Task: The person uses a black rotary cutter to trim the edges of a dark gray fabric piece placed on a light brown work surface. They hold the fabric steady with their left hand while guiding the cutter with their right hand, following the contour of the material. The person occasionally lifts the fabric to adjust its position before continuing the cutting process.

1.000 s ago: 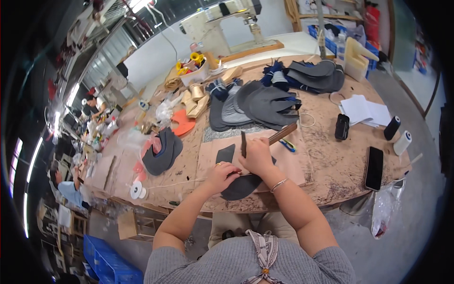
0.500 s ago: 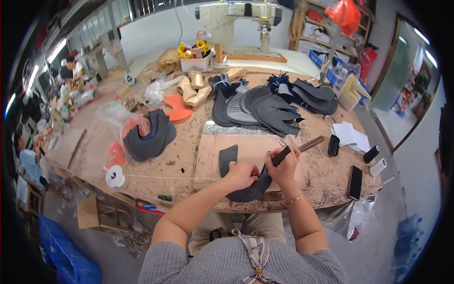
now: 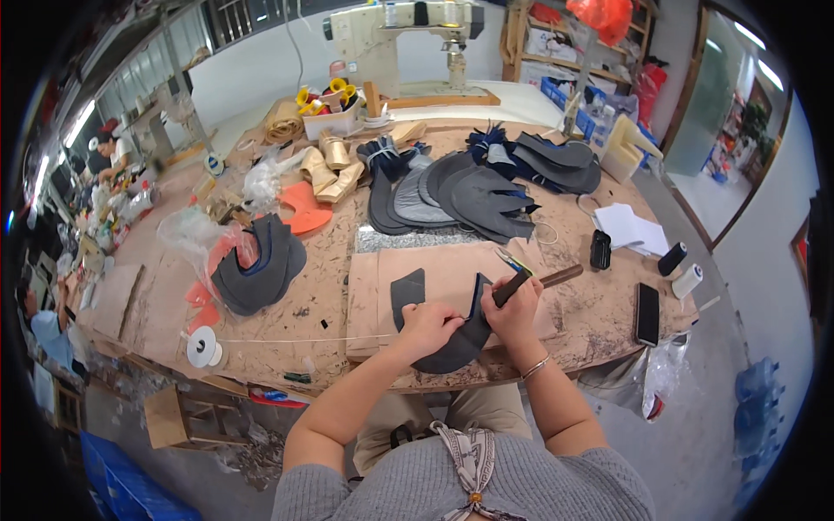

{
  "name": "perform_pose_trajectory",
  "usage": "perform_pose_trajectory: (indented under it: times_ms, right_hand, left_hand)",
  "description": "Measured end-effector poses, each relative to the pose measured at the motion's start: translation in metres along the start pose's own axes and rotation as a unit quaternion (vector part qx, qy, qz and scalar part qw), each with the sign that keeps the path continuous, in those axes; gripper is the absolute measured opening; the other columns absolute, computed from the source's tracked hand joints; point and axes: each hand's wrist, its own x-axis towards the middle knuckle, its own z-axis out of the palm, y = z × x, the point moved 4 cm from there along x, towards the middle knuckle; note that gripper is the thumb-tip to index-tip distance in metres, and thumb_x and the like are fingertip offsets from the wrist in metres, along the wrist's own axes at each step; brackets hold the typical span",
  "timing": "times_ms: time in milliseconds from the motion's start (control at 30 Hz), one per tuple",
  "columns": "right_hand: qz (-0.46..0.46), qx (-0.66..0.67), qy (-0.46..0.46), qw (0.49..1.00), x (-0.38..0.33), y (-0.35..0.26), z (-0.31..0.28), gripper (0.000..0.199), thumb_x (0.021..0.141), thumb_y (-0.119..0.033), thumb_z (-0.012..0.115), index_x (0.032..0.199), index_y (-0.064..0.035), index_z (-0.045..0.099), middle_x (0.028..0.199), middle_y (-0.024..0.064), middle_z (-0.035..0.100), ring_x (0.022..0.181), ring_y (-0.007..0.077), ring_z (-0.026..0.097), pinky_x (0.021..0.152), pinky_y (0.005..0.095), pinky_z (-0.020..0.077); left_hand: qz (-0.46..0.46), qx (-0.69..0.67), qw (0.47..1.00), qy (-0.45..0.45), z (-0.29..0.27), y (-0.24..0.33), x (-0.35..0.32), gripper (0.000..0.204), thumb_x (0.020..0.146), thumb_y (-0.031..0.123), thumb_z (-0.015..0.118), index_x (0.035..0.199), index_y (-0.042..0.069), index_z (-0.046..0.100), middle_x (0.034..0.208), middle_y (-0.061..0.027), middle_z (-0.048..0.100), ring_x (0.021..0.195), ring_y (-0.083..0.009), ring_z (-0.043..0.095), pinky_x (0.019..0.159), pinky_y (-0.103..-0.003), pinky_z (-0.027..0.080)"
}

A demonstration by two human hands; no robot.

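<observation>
My left hand (image 3: 430,330) is closed in a pinch on the edge of a curved dark grey leather-like piece (image 3: 452,354) with a blue-edged strip. My right hand (image 3: 515,310) presses at the piece's other side, closed around a tool with a dark brown handle (image 3: 511,288); its working end is hidden. Beyond that hand a brown wooden stick (image 3: 563,276) points right; I cannot tell whether the hand also grips it. Cutters (image 3: 512,260) with a yellowish part lie just beyond. From a white spool (image 3: 203,346) a thin pale line runs to my left hand. A flat grey piece (image 3: 407,291) lies alongside.
Stacked dark cut pieces (image 3: 469,195) lie behind the work board (image 3: 369,300), with more (image 3: 261,265) at left. Shoe lasts (image 3: 334,165) and a sewing machine (image 3: 400,43) stand farther back. A phone (image 3: 647,314) and thread cones (image 3: 686,280) are at right.
The view has shifted slightly. My hands stay on the curved piece; its blue-edged strip now shows standing up between them. The brown stick lies flatter, and the cutters show more.
</observation>
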Motion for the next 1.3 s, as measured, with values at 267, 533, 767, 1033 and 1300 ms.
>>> perform_pose_trajectory:
  times_ms: [267,533,767,1033,1300]
  right_hand:
    - [-0.012,0.008,-0.003,1.000,0.003,-0.002,-0.004,0.022,0.073,-0.013,0.078,0.081,-0.0103,0.058,0.075,0.0029,0.060,0.076,0.0259,0.057,0.085,0.0411,0.0354]
    - [-0.033,0.063,-0.017,0.997,0.010,-0.006,-0.011,0.022,0.073,-0.012,0.079,0.075,-0.0118,0.056,0.074,0.0012,0.059,0.074,0.0245,0.057,0.084,0.0405,0.0349]
    - [-0.110,0.079,-0.081,0.987,0.012,-0.030,0.010,0.019,0.071,-0.011,0.076,0.074,-0.0106,0.057,0.069,0.0029,0.058,0.075,0.0242,0.059,0.080,0.0420,0.0398]
    - [-0.100,0.054,0.008,0.993,0.018,-0.037,-0.002,0.018,0.072,-0.012,0.076,0.075,-0.0111,0.059,0.071,0.0029,0.060,0.074,0.0261,0.059,0.081,0.0408,0.0381]
    - [-0.080,0.088,-0.071,0.990,0.007,-0.024,0.013,0.019,0.072,-0.014,0.078,0.075,-0.0106,0.059,0.072,0.0035,0.059,0.073,0.0268,0.059,0.080,0.0411,0.0376]
  left_hand:
    - [0.193,0.124,0.965,0.129,0.002,0.019,-0.020,0.006,0.081,0.016,0.071,0.085,0.014,0.073,0.083,-0.0004,0.067,0.085,-0.0175,0.063,0.092,-0.043,0.035]
    - [0.332,0.306,0.884,0.118,0.008,0.029,-0.026,0.013,0.085,0.013,0.057,0.093,0.012,0.068,0.087,-0.0003,0.059,0.083,-0.0165,0.060,0.096,-0.042,0.032]
    - [0.310,0.308,0.885,0.162,0.007,0.025,-0.028,0.008,0.083,0.012,0.059,0.083,0.013,0.067,0.079,-0.0008,0.057,0.081,-0.0165,0.060,0.096,-0.042,0.032]
    - [0.272,0.221,0.922,0.165,0.008,0.015,-0.027,0.004,0.084,0.016,0.067,0.083,0.013,0.069,0.084,-0.0015,0.063,0.086,-0.0180,0.062,0.092,-0.043,0.032]
    - [-0.032,0.025,0.997,-0.070,-0.015,-0.004,0.000,0.018,0.086,0.029,0.072,0.098,0.018,0.078,0.090,-0.0043,0.074,0.086,-0.0231,0.070,0.086,-0.034,0.047]
